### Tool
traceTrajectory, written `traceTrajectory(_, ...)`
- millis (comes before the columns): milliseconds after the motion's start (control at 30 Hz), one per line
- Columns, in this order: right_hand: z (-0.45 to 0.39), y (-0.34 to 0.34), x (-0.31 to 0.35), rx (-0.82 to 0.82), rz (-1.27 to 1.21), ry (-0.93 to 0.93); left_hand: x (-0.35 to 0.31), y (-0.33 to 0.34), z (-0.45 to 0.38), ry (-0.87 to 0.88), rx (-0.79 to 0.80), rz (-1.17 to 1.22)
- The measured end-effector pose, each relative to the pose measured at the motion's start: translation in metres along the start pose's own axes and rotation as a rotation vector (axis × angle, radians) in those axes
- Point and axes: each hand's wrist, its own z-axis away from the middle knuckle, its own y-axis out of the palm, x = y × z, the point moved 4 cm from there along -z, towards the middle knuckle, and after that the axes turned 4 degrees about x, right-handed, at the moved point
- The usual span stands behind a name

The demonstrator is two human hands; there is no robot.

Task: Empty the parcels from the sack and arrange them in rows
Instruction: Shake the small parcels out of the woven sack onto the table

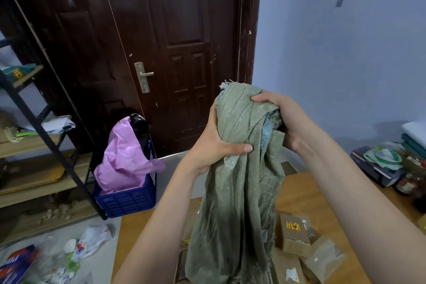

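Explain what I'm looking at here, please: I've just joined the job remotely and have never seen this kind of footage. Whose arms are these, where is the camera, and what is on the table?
There is no machine here. A person wears one wide-angle camera on the head, so you look forward and down along their two bare arms. The left hand and the right hand both grip the bunched top of a grey-green woven sack, holding it up so it hangs down over a wooden table. Cardboard parcels lie in a loose heap on the table around the sack's lower end, not yet in rows. Whether any remain inside the sack cannot be seen. Behind stand a dark door, a blue crate with a pink bag on the floor, and shelves at the left.
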Motion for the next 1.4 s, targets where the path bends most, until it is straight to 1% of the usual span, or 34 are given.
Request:
traceTrajectory(133,0.0,0.003,0.003,-0.008,-0.035,-0.018,-0.005,0.001,-0.003,0.022,-0.049,0.039)
traceTrajectory(467,0.002,0.008,0.009,0.02,-0.093,-0.054,-0.015,0.002,-0.007,0.077,-0.14,0.031)
traceTrajectory(733,0.002,0.009,0.025,0.035,-0.045,-0.108,-0.028,0.003,-0.01,0.128,-0.177,0.051)
traceTrajectory(933,0.003,0.009,0.022,0.033,-0.036,-0.054,-0.028,0.003,-0.012,0.124,-0.225,0.051)
traceTrajectory(1033,-0.001,0.003,0.015,0.009,0.016,-0.017,-0.022,0.001,-0.011,0.107,-0.25,0.053)
traceTrajectory(1133,-0.005,0.0,0.007,-0.008,0.127,0.014,-0.016,-0.001,-0.009,0.085,-0.267,0.059)
traceTrajectory(1267,-0.01,-0.003,0.001,-0.09,0.254,0.028,-0.011,-0.004,-0.007,0.065,-0.29,0.036)
traceTrajectory(1333,-0.011,-0.004,0.004,-0.183,0.364,-0.048,-0.009,-0.004,-0.007,0.057,-0.309,0.016)
traceTrajectory(1400,-0.009,-0.003,0.011,-0.292,0.486,-0.221,-0.008,-0.005,-0.007,0.052,-0.325,-0.005)
